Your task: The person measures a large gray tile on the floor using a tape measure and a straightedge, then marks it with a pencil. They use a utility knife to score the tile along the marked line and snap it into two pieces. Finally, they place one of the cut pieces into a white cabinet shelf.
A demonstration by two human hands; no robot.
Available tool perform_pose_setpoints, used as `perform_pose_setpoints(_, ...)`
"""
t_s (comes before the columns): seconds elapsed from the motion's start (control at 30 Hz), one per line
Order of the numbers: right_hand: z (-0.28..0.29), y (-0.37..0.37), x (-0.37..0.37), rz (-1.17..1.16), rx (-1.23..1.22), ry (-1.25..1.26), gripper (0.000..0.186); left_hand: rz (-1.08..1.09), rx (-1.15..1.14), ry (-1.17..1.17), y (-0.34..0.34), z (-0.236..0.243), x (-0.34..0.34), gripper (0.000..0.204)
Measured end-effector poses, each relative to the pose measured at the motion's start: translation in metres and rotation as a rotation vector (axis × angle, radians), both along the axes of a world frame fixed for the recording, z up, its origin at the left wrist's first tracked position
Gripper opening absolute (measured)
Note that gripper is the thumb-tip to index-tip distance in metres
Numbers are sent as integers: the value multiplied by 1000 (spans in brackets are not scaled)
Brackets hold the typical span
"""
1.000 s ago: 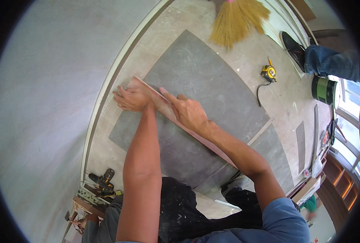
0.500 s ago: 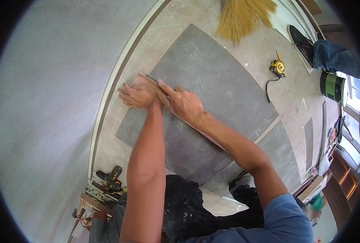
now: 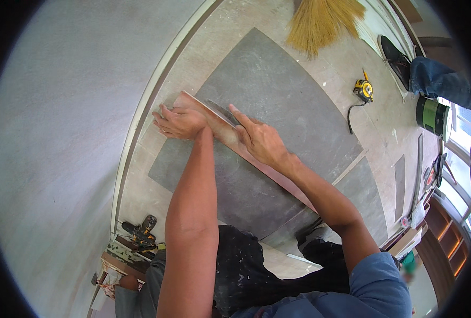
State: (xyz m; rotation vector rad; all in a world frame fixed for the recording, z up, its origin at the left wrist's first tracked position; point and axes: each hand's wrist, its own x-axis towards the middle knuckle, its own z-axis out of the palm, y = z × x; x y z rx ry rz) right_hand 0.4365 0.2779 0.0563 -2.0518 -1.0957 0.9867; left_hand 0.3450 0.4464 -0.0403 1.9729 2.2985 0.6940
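A long, narrow pinkish strip [image 3: 278, 177] lies slantwise over a large grey sheet [image 3: 278, 79] on the floor. My left hand [image 3: 185, 123] presses its heel onto the upper left end of this strip, with the fingers spread past its edge and nothing gripped. My right hand [image 3: 264, 140] closes round a dark flat blade-like tool [image 3: 222, 110], index finger stretched along its top. The tool rests along the strip's far edge, its tip pointing toward the upper left; its grip is hidden in my palm, so its exact kind cannot be told.
A pale wall [image 3: 71, 132] borders the left. A straw broom [image 3: 325, 24], a yellow tape measure [image 3: 363, 90] and a green bucket [image 3: 432, 115] stand or lie to the right. Another person's shoe [image 3: 394, 58] is at the upper right. A cordless drill [image 3: 142, 231] lies at lower left.
My right hand and the tool have slid down and to the right along the strip, away from my left hand. The left hand stays nearly in place on the strip.
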Motion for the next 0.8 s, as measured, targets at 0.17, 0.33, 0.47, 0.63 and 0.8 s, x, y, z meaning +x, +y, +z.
perform_pose_setpoints(0.17, -4, 2, 4, 92, 41, 119, 54, -25, 2, -19, -2, 4, 1, 37)
perform_pose_setpoints(0.33, -2, 10, 5, 102, -56, 89, 54, -62, 16, -30, -4, 2, -2, 37)
perform_pose_setpoints(0.47, -6, 10, 4, 84, -56, 82, 49, -98, 41, -38, -3, -2, -3, 37)
perform_pose_setpoints(0.63, -4, 11, 0, 66, -90, 72, 46, -76, 13, -20, -7, 6, 1, 36)
perform_pose_setpoints(0.8, -21, 1, -3, 12, 47, 80, 46, -36, -28, 14, -1, 11, 1, 35)
